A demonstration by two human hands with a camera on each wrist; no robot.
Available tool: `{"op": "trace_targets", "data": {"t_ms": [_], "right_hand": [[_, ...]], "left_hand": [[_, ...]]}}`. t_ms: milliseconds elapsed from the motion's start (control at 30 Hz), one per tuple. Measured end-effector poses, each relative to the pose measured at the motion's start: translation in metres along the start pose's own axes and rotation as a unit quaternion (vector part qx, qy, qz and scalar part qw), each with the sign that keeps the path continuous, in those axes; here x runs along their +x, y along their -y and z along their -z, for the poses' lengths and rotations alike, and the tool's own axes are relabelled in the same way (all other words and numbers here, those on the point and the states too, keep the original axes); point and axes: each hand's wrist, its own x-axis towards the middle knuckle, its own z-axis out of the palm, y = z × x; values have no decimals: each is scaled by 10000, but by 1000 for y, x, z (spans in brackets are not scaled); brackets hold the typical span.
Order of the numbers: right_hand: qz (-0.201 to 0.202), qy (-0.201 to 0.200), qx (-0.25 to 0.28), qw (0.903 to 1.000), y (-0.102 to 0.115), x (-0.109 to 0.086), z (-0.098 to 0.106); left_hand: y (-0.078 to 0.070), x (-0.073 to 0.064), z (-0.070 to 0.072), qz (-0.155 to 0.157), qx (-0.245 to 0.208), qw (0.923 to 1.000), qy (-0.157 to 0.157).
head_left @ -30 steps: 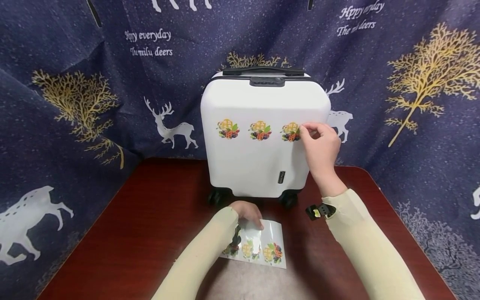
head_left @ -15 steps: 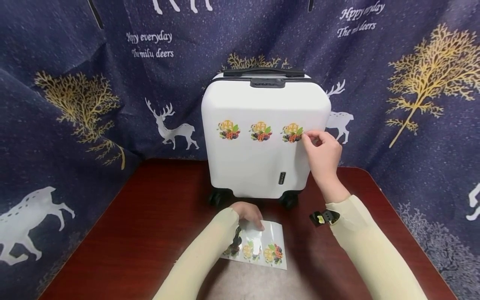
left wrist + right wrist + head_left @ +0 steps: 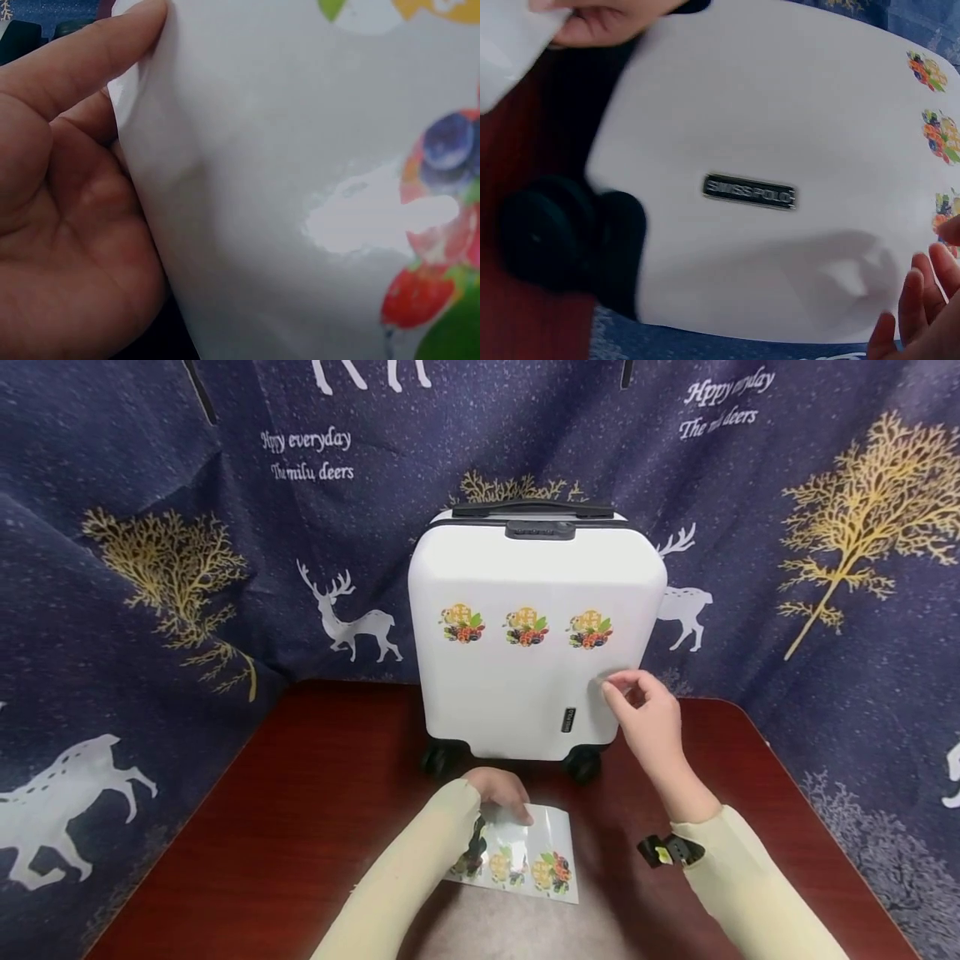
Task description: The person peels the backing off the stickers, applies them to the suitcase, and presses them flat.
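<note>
Lower than a second ago, the right hand, fingers loosely bent, thumb near forefinger, is before the three-o'clock edge of the closed white suitcase; the table ends toward four. Three fruit stickers cross the suitcase, the closest at eleven. Toward eight, the left hand pinches a sticker sheet.

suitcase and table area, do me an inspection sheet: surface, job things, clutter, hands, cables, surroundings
surface: reddish-brown table, shiny
job's things: white suitcase upright on the table, three fruit stickers in a row across its front; sticker sheet in front of it
clutter: nothing seen
left hand: holds the sticker sheet by its edge
right hand: near the suitcase's lower right side, nothing seen in it
cables: nothing seen
surroundings: dark blue cloth behind, printed with deer and trees
</note>
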Motion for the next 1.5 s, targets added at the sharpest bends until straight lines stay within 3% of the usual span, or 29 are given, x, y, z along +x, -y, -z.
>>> {"op": "trace_targets", "data": {"t_ms": [167, 333, 600, 833, 1133, 1400, 1500], "right_hand": [[-307, 769, 9, 9966, -13, -18, 5], [-442, 1247, 65, 9912, -33, -39, 6], [-850, 1691, 312, 9814, -56, -72, 6], [-1187, 1919, 372, 9735, -76, -91, -2], [-1682, 2716, 239, 9473, -97, -98, -20], [-2221, 3702, 298, 9015, -104, -81, -38], [-2180, 4083, 85, 8864, -104, -74, -44]], "left_hand": [[-1, -1, 1, -40, 24, 10000, 24], [-1, -2, 2, -111, -23, 9999, 84], [-5, -3, 2, -65, -275, 9994, 218], [-4, 0, 2, -163, -203, 9994, 231], [-2, 2, 2, -155, -305, 9990, 281], [3, 5, 2, -115, 277, 9994, 198], [2, 6, 3, -146, 315, 9990, 273]]}}
